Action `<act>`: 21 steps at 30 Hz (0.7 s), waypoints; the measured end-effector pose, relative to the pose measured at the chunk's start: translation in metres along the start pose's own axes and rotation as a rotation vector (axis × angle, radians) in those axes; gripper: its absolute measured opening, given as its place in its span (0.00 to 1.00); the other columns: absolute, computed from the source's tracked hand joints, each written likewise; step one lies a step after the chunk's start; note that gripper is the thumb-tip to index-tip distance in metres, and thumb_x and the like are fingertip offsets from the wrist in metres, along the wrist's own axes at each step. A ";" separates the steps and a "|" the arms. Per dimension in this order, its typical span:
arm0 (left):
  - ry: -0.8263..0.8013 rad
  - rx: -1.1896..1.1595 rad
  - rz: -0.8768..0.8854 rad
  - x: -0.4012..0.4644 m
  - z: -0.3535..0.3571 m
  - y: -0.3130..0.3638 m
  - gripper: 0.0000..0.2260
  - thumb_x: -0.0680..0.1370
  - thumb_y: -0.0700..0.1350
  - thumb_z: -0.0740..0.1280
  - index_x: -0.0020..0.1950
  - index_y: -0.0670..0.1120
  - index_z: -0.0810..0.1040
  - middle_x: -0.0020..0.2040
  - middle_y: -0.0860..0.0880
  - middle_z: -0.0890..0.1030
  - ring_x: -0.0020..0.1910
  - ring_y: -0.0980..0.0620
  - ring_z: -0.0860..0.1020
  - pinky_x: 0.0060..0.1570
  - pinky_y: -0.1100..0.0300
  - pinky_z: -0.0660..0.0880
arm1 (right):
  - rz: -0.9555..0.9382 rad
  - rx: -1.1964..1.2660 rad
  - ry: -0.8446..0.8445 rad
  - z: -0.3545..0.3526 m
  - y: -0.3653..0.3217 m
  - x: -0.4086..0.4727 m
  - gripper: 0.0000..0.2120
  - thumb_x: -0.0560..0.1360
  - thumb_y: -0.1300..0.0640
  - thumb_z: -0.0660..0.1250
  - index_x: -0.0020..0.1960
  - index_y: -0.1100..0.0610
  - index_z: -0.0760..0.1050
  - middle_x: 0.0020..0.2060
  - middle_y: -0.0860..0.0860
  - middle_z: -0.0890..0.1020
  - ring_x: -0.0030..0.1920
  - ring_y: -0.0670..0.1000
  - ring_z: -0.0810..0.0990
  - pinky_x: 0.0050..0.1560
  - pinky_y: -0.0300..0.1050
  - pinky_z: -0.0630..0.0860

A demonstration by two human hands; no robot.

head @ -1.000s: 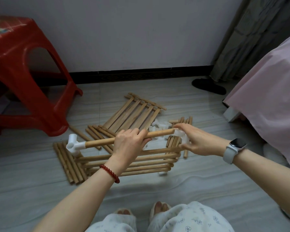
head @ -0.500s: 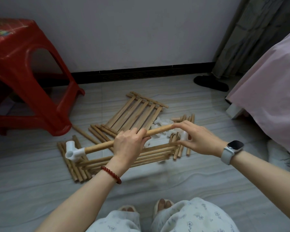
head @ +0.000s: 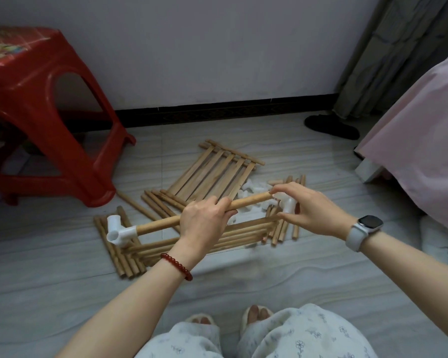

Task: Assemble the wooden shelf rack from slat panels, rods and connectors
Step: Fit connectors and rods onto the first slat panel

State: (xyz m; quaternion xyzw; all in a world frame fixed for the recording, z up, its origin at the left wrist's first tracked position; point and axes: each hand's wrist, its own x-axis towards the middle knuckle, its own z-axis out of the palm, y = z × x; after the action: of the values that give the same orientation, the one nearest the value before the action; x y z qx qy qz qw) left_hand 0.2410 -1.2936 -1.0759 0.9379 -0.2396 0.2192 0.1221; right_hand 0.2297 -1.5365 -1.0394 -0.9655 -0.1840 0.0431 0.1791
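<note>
The left hand (head: 204,220) is curled round the middle of a wooden rod (head: 202,211), fingers over the top, holding it above the floor (head: 62,293) on a slant that rises toward 2 o'clock. A red bead bracelet (head: 177,265) circles that wrist. At the rod's lower end, toward 8 o'clock from the hand, a white connector (head: 119,231) is already fitted on, its open sockets pointing up and down.

The right hand (head: 312,211) sits at 3 o'clock from the left one, pinching a second white connector (head: 289,204) between thumb and fingers just beside the rod's free upper tip; whether the two touch cannot be told. A white-strapped watch (head: 363,231) is on that wrist.

Beneath both hands a slat panel (head: 243,232) lies flat on the floor, with another slat panel (head: 215,173) at 12 o'clock from the left hand. Loose rods (head: 154,202) lie between them, and a pile of white connectors (head: 254,189) rests near the rod's upper tip.

Farther out, a red plastic stool (head: 49,112) stands at 10 o'clock, a dark slipper (head: 331,126) at 1 o'clock, and a pink bedcover (head: 419,138) hangs at 3 o'clock.
</note>
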 end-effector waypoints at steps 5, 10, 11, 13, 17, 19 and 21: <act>-0.009 -0.003 0.003 0.000 0.000 0.002 0.09 0.74 0.51 0.71 0.45 0.46 0.81 0.30 0.50 0.77 0.24 0.50 0.74 0.26 0.60 0.67 | 0.556 0.829 0.706 -0.021 -0.009 0.032 0.13 0.75 0.44 0.65 0.55 0.49 0.72 0.43 0.47 0.77 0.40 0.46 0.76 0.33 0.37 0.71; 0.041 -0.016 -0.007 -0.002 -0.003 -0.003 0.08 0.73 0.51 0.72 0.44 0.46 0.81 0.30 0.51 0.77 0.25 0.51 0.74 0.26 0.60 0.69 | 0.457 0.483 0.428 -0.014 0.006 0.031 0.15 0.73 0.41 0.65 0.56 0.47 0.73 0.49 0.44 0.76 0.45 0.42 0.74 0.41 0.39 0.72; 0.056 -0.027 -0.008 -0.001 -0.003 -0.004 0.09 0.73 0.51 0.70 0.44 0.46 0.81 0.31 0.51 0.77 0.25 0.51 0.74 0.26 0.60 0.68 | 0.502 0.504 0.358 -0.003 0.010 0.027 0.17 0.73 0.41 0.64 0.57 0.50 0.75 0.49 0.47 0.77 0.44 0.45 0.75 0.42 0.41 0.73; 0.073 -0.046 -0.010 0.003 -0.005 -0.005 0.10 0.75 0.53 0.67 0.45 0.47 0.81 0.32 0.52 0.78 0.26 0.52 0.75 0.25 0.61 0.67 | 0.615 0.643 0.228 0.010 0.014 0.024 0.19 0.76 0.41 0.61 0.54 0.55 0.78 0.41 0.48 0.77 0.38 0.47 0.75 0.37 0.41 0.72; 0.050 -0.031 -0.003 0.004 -0.004 -0.006 0.09 0.74 0.53 0.69 0.45 0.47 0.81 0.31 0.52 0.78 0.25 0.53 0.75 0.25 0.63 0.64 | 0.714 0.921 0.157 0.014 0.011 0.033 0.14 0.79 0.56 0.55 0.46 0.53 0.79 0.38 0.54 0.78 0.32 0.50 0.73 0.28 0.39 0.67; 0.047 -0.024 0.001 0.003 -0.004 -0.008 0.09 0.74 0.53 0.70 0.45 0.47 0.82 0.31 0.52 0.77 0.25 0.52 0.75 0.25 0.63 0.63 | 0.608 0.851 0.133 0.014 0.012 0.032 0.15 0.81 0.58 0.53 0.54 0.55 0.78 0.42 0.53 0.78 0.35 0.48 0.73 0.28 0.37 0.68; 0.052 -0.032 -0.002 0.002 -0.004 -0.010 0.09 0.74 0.53 0.70 0.45 0.48 0.82 0.31 0.52 0.78 0.26 0.52 0.75 0.26 0.63 0.63 | 0.523 0.779 0.128 0.009 0.013 0.030 0.13 0.81 0.57 0.54 0.61 0.53 0.74 0.45 0.52 0.78 0.37 0.47 0.74 0.31 0.34 0.70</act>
State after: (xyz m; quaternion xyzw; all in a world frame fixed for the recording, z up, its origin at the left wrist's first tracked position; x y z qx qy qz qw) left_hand 0.2467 -1.2847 -1.0727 0.9301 -0.2386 0.2397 0.1435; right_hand 0.2606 -1.5334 -1.0526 -0.8412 0.1066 0.0932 0.5218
